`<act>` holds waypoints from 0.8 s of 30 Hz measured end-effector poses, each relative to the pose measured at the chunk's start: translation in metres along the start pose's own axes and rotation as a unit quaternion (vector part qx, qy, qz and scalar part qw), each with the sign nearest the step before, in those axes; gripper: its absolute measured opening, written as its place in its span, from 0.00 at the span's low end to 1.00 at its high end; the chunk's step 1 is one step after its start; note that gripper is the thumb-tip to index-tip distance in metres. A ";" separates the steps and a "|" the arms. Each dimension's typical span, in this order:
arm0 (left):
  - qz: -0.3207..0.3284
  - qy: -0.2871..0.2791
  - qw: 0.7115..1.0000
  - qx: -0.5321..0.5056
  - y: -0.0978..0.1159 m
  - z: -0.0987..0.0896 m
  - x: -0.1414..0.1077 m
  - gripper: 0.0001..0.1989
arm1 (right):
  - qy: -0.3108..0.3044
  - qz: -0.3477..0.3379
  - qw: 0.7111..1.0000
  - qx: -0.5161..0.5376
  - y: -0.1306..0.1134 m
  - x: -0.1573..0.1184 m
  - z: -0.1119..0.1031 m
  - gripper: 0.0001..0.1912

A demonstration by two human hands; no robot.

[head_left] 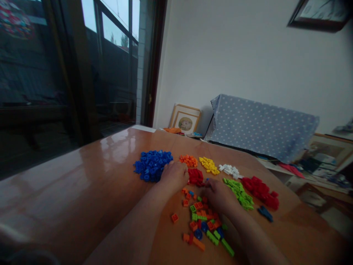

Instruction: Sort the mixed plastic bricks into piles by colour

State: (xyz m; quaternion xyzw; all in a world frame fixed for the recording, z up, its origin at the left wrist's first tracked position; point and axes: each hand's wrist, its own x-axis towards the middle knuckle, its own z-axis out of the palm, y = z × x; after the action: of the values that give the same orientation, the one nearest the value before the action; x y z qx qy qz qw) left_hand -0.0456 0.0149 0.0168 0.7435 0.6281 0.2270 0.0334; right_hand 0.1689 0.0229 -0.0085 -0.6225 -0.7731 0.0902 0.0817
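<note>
My left hand (175, 176) is over the table between the blue brick pile (153, 165) and a small red pile (195, 177); its fingers curl toward the red bricks, and what they hold, if anything, is hidden. At the red pile's right edge, my right hand (219, 194) has its fingertips bent together near small red pieces, with their contents too small to name. Mixed orange, green, blue and red bricks (202, 217) lie loose below and between both hands. Orange bricks (188, 160) and yellow bricks (209, 165) form piles just beyond.
White bricks (230, 170), lime green bricks (239, 193), a larger red pile (260, 191) and a dark blue piece (265, 213) lie on the right of the glossy table (91, 191). Behind stands something under a dotted cloth (261, 125).
</note>
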 end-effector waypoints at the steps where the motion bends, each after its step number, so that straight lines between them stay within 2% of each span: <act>1: 0.000 0.001 1.000 0.001 0.000 0.000 0.000 0.10 | -0.007 0.008 1.000 -0.010 -0.001 0.000 0.000 0.10; 8: -0.001 0.001 1.000 0.000 0.001 -0.002 -0.002 0.09 | -0.021 -0.024 0.999 -0.001 -0.003 0.001 0.005 0.13; 15: -0.003 -0.009 1.000 0.001 0.001 -0.002 -0.002 0.10 | -0.021 0.015 1.000 -0.002 -0.004 0.000 -0.001 0.14; 24: -0.001 -0.034 0.999 -0.002 0.006 -0.006 -0.003 0.10 | -0.007 -0.048 0.996 0.069 0.002 -0.005 -0.008 0.09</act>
State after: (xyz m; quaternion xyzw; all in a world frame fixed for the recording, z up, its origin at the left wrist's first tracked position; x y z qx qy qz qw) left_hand -0.0429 0.0092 0.0236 0.7505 0.6265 0.2027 0.0568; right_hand 0.1738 0.0188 -0.0008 -0.5771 -0.7944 0.1437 0.1236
